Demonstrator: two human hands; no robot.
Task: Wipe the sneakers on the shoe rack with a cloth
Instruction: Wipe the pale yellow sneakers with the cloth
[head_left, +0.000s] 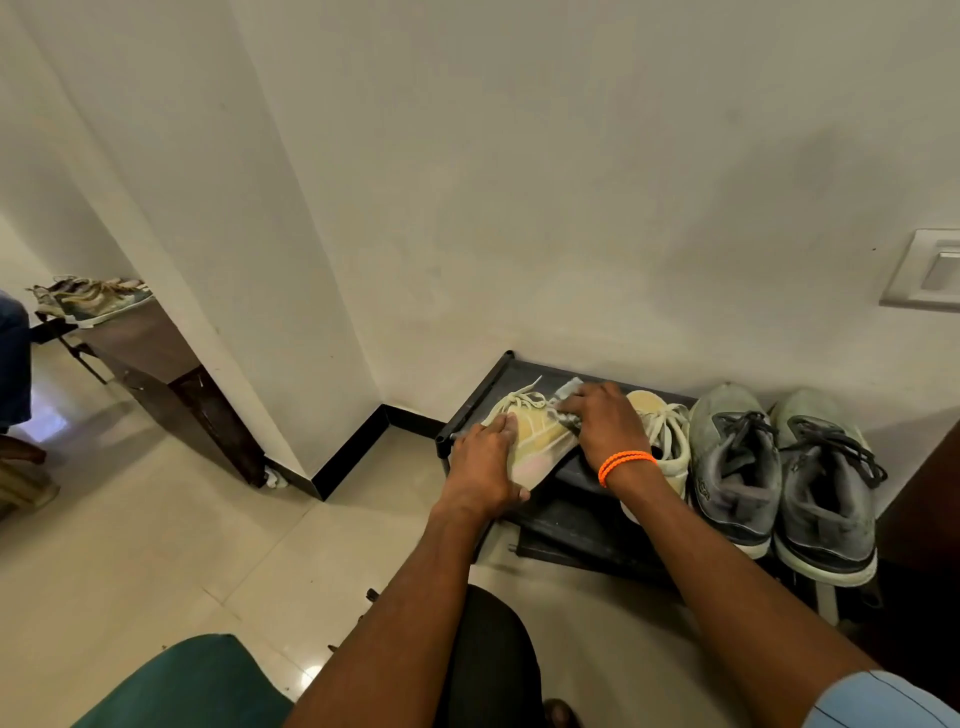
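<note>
A pale yellow sneaker (540, 434) lies tilted at the left end of the black shoe rack (470, 400). My left hand (483, 467) grips its heel side and steadies it. My right hand (605, 423), with an orange band at the wrist, presses a grey cloth (569, 388) onto the sneaker's laces and tongue. Most of the cloth is hidden under my fingers. The second yellow sneaker (665, 436) stands just right of my right hand. A grey pair (784, 473) with dark laces stands at the rack's right end.
A white wall rises behind the rack, with a switch plate (930, 275) at the right. A dark wooden table (156, 358) with another pair of shoes (88, 299) stands at the left. A green seat (192, 686) is at the bottom. The floor is cream tile.
</note>
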